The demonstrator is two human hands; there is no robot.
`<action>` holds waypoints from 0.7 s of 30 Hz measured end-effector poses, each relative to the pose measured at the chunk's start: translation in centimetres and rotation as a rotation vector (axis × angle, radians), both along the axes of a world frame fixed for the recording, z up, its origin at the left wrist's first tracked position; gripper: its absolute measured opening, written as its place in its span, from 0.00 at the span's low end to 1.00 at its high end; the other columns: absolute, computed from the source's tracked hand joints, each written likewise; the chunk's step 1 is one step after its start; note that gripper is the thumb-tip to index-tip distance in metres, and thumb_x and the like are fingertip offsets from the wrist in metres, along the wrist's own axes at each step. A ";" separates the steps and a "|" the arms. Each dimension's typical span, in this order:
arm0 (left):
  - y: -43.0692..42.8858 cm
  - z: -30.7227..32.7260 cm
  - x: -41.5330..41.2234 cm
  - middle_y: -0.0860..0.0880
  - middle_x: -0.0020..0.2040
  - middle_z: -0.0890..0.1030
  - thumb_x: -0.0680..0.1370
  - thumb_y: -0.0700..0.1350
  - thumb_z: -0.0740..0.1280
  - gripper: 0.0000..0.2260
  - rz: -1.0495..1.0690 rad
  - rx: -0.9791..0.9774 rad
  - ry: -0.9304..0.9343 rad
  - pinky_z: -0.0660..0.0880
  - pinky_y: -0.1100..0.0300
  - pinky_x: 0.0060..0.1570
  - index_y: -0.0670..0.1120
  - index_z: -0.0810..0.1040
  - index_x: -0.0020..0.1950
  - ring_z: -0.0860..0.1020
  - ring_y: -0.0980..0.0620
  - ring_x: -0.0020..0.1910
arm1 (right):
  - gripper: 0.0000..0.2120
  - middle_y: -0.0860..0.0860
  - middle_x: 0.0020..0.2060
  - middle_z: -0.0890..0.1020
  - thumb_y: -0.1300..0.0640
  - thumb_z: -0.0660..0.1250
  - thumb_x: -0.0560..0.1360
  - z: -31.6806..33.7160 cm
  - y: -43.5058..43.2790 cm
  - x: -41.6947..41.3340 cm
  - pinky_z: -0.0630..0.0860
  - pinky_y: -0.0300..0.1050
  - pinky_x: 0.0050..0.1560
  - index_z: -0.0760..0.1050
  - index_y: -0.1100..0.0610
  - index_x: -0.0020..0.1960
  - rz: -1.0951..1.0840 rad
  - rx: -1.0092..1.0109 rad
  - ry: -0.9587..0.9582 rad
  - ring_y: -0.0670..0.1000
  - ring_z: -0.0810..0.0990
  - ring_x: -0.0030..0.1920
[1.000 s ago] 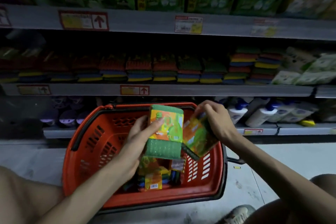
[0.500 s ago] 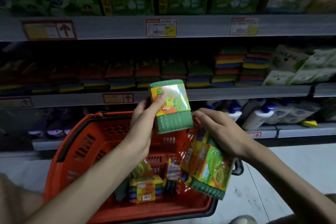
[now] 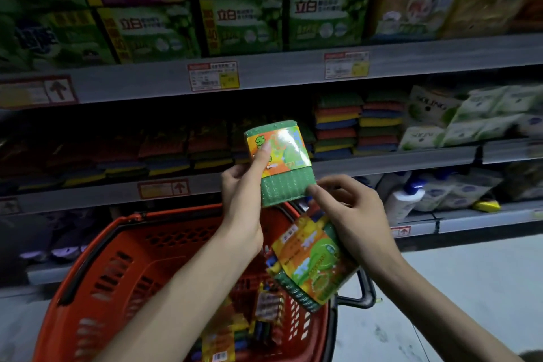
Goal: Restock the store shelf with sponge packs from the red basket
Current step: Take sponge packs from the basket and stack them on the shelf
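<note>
My left hand (image 3: 245, 185) grips a green sponge pack (image 3: 289, 185) with an orange label, held upright in front of the middle shelf (image 3: 396, 160). My right hand (image 3: 349, 214) holds a second sponge pack (image 3: 308, 261) under its palm, tilted down over the basket, while its thumb and forefinger touch the lower right corner of the first pack. Below stands the red basket (image 3: 117, 279) with several more packs (image 3: 223, 341) lying at its bottom. Stacked coloured sponges (image 3: 358, 123) fill the middle shelf.
Green detergent boxes (image 3: 244, 23) line the top shelf, with price tags (image 3: 213, 76) on its edge. White and green soft packs (image 3: 476, 114) sit right of the sponges. Spray bottles (image 3: 405, 200) stand on the lowest shelf. The grey floor (image 3: 470, 288) lies at the right.
Both hands rose from the basket toward the middle shelf. My right hand's fingers moved up to touch the corner of the left hand's pack. The view tilted upward.
</note>
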State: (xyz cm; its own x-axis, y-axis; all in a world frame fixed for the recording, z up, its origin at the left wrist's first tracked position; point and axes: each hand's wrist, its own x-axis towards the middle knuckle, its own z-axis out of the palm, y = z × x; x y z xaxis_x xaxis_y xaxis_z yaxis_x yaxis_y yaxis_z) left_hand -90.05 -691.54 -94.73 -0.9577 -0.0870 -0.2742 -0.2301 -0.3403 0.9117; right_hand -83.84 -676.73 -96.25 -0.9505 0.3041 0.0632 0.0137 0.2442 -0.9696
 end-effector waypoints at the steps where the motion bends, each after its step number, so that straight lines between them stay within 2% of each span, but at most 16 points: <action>1: 0.2 0.1 0.0 0.45 0.54 0.87 0.65 0.63 0.80 0.34 0.009 -0.014 0.007 0.82 0.42 0.58 0.44 0.80 0.63 0.86 0.45 0.53 | 0.05 0.47 0.41 0.87 0.46 0.75 0.75 0.0 0.1 -0.2 0.81 0.52 0.47 0.83 0.47 0.46 -0.014 -0.023 0.010 0.48 0.86 0.44; 3: 0.6 0.2 0.1 0.47 0.55 0.86 0.65 0.64 0.80 0.31 0.018 -0.066 0.025 0.80 0.44 0.60 0.47 0.79 0.60 0.85 0.47 0.55 | 0.05 0.47 0.42 0.87 0.47 0.75 0.75 0.0 0.3 -0.7 0.82 0.53 0.49 0.83 0.48 0.47 -0.037 -0.067 0.021 0.48 0.86 0.45; 4: 0.7 0.2 0.2 0.48 0.55 0.86 0.69 0.62 0.79 0.27 0.011 -0.093 0.041 0.81 0.48 0.59 0.47 0.78 0.59 0.85 0.49 0.54 | 0.05 0.47 0.42 0.87 0.48 0.75 0.76 0.1 0.4 -1.0 0.83 0.54 0.51 0.82 0.49 0.47 -0.045 -0.086 0.027 0.49 0.86 0.45; 7: 0.8 0.0 0.5 0.51 0.54 0.85 0.79 0.49 0.73 0.15 -0.026 -0.143 0.113 0.79 0.69 0.42 0.46 0.75 0.62 0.85 0.60 0.46 | 0.03 0.48 0.43 0.87 0.52 0.75 0.76 0.2 0.6 -1.9 0.83 0.59 0.53 0.82 0.50 0.48 -0.059 -0.135 0.036 0.50 0.87 0.45; 9: 0.6 -0.2 0.2 0.52 0.56 0.85 0.81 0.46 0.70 0.14 -0.044 -0.196 0.160 0.74 0.75 0.38 0.47 0.75 0.65 0.83 0.66 0.45 | 0.03 0.49 0.43 0.87 0.53 0.75 0.76 0.2 0.5 -2.5 0.83 0.59 0.53 0.82 0.50 0.49 -0.073 -0.146 0.051 0.50 0.87 0.45; 11: 0.6 0.1 0.0 0.55 0.57 0.83 0.81 0.48 0.70 0.15 -0.060 -0.256 0.185 0.73 0.76 0.38 0.52 0.75 0.67 0.82 0.67 0.47 | 0.04 0.49 0.43 0.87 0.54 0.75 0.76 0.2 0.3 -3.0 0.83 0.58 0.52 0.81 0.49 0.49 -0.079 -0.144 0.076 0.51 0.87 0.45; 14: 0.5 0.5 -0.5 0.56 0.62 0.76 0.81 0.51 0.70 0.15 -0.033 -0.332 0.218 0.72 0.74 0.41 0.56 0.77 0.68 0.79 0.65 0.51 | 0.04 0.48 0.44 0.87 0.53 0.75 0.76 0.2 0.1 -3.9 0.83 0.59 0.53 0.81 0.47 0.49 -0.088 -0.126 0.107 0.50 0.87 0.47; 16: 0.6 0.7 -0.8 0.55 0.57 0.80 0.81 0.48 0.71 0.15 -0.005 -0.317 0.248 0.76 0.74 0.42 0.53 0.79 0.67 0.81 0.65 0.47 | 0.04 0.48 0.44 0.87 0.52 0.75 0.76 0.2 0.1 -4.5 0.84 0.59 0.52 0.81 0.47 0.49 -0.102 -0.129 0.115 0.49 0.87 0.47; 19: 0.7 0.9 -1.3 0.51 0.53 0.85 0.79 0.45 0.74 0.12 0.051 -0.287 0.231 0.81 0.62 0.49 0.48 0.81 0.62 0.84 0.61 0.48 | 0.04 0.49 0.44 0.87 0.51 0.74 0.76 0.3 0.0 -5.4 0.84 0.59 0.51 0.81 0.46 0.50 -0.123 -0.142 0.113 0.49 0.87 0.46; 21: 0.7 0.8 -1.5 0.50 0.51 0.86 0.78 0.43 0.74 0.09 0.084 -0.277 0.237 0.81 0.65 0.49 0.46 0.82 0.58 0.84 0.61 0.48 | 0.03 0.48 0.43 0.87 0.51 0.74 0.76 0.3 0.0 -6.1 0.84 0.58 0.51 0.81 0.46 0.49 -0.154 -0.146 0.124 0.48 0.87 0.46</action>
State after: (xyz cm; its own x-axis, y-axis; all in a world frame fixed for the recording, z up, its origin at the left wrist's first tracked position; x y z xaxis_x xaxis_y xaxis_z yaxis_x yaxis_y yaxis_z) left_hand -91.54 -690.87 -93.96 -0.9782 -0.2078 -0.0007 0.0168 -0.0822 0.9965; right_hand -89.89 -676.74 -95.96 -0.8798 0.4597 0.1208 -0.0810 0.1054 -0.9911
